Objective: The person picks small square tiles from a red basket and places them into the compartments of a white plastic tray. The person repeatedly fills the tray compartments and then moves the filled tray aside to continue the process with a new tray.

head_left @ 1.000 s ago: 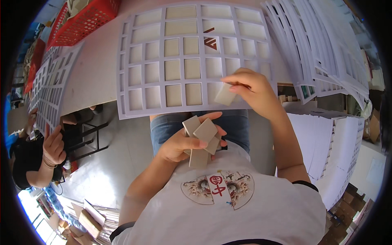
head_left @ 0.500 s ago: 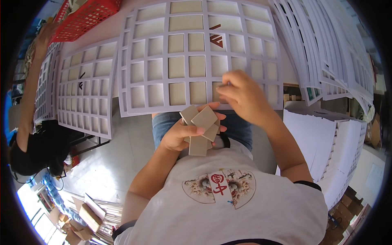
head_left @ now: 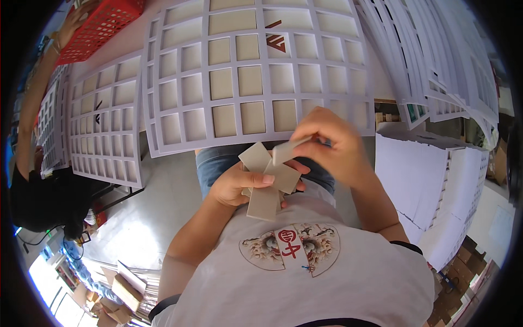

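Observation:
My left hand holds a fanned stack of flat beige tiles, thumb on top and fingers beneath, in front of my waist. Just above the stack, my right hand pinches a single beige tile by its edge, between thumb and fingers. Beyond both hands lies a large white grid panel with square and oblong cells. Beige tiles fill several cells in its middle columns, including one tile in the nearest row. Other cells look white inside; my right hand hides part of the near row.
A smaller white grid panel lies to the left. At far left another person's hand is at a red basket. Stacked white panels stand at right, above a large white carton. Cardboard boxes sit lower left.
My right hand has come back from the panel's near row to the stack and now pinches a tile. A beige tile shows in the cell it was over. The view has shifted slightly.

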Demonstrator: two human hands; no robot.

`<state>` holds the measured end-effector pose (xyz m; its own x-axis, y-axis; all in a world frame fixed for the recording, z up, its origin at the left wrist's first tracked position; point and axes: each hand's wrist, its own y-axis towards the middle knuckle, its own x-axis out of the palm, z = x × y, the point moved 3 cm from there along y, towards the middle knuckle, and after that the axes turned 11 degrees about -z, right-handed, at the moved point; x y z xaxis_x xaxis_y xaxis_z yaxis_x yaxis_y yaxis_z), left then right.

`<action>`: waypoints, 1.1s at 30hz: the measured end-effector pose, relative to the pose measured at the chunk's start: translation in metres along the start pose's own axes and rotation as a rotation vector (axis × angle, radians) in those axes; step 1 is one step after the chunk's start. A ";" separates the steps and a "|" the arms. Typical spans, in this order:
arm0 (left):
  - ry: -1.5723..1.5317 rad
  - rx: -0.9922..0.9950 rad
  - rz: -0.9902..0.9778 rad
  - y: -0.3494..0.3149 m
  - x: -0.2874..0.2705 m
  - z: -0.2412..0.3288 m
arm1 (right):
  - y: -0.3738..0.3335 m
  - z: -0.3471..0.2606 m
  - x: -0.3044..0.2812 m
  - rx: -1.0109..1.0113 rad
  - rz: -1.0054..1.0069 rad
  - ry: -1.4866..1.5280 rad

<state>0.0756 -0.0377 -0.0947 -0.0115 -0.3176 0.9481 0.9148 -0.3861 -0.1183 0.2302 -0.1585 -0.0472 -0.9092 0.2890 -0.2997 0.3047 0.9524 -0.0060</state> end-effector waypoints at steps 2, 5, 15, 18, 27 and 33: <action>0.012 -0.003 -0.024 0.002 0.001 -0.001 | -0.003 0.003 -0.015 0.147 0.127 0.163; 0.051 -0.012 -0.033 0.000 -0.003 -0.007 | 0.007 -0.001 -0.046 0.170 0.184 -0.017; 0.010 -0.032 0.000 0.009 -0.012 -0.001 | 0.031 0.020 -0.038 -0.064 -0.045 -0.517; 0.015 -0.033 0.003 0.011 -0.014 0.002 | 0.027 0.027 -0.032 -0.200 0.058 -0.588; 0.034 -0.045 0.006 0.010 -0.019 0.003 | -0.007 0.034 -0.016 -0.225 0.145 -0.907; 0.019 -0.073 -0.016 0.011 -0.013 0.006 | -0.024 0.028 0.005 -0.151 0.192 -0.941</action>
<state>0.0883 -0.0329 -0.1070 -0.0344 -0.3274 0.9443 0.8828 -0.4529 -0.1249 0.2264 -0.1831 -0.0748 -0.2296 0.3075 -0.9234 0.3251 0.9185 0.2251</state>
